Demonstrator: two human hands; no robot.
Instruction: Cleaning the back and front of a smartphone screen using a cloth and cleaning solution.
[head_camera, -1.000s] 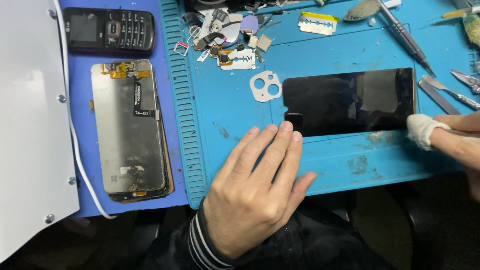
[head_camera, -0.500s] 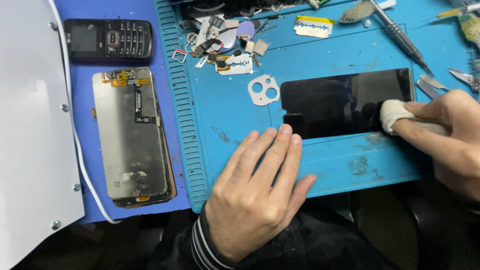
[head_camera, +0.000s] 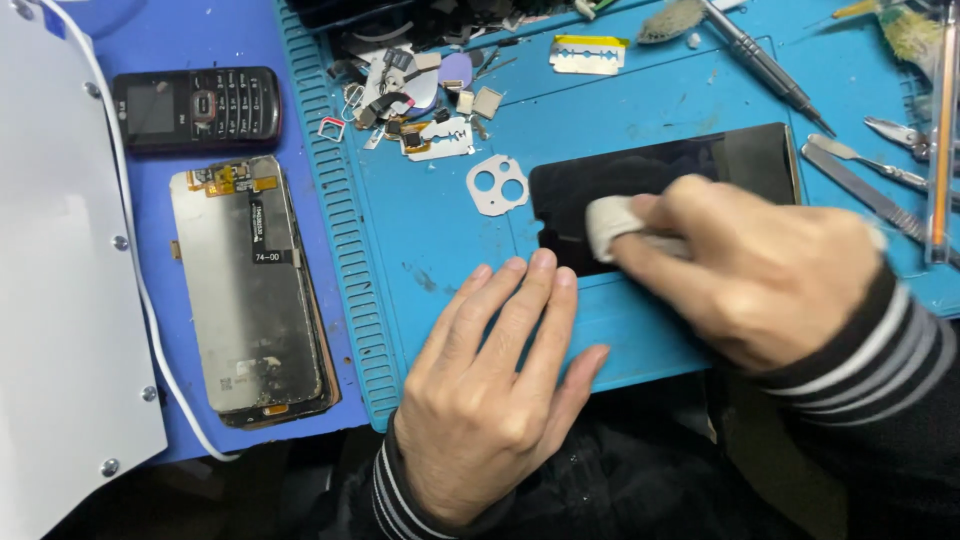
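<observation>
A black phone screen lies flat on the blue work mat. My right hand presses a small white cloth pad onto the screen's left part. My left hand rests flat on the mat just in front of the screen, with its fingertips at the screen's near left edge. It holds nothing. A white camera-hole bracket lies on the mat just left of the screen.
A detached display panel and a black keypad phone lie on the left. Small parts and blades crowd the mat's far side. A screwdriver, tweezers and a metal spudger lie at the right. A white board is far left.
My right hand has slid the white pad leftward across the screen, from its right edge to its left part. My left hand has stayed in place.
</observation>
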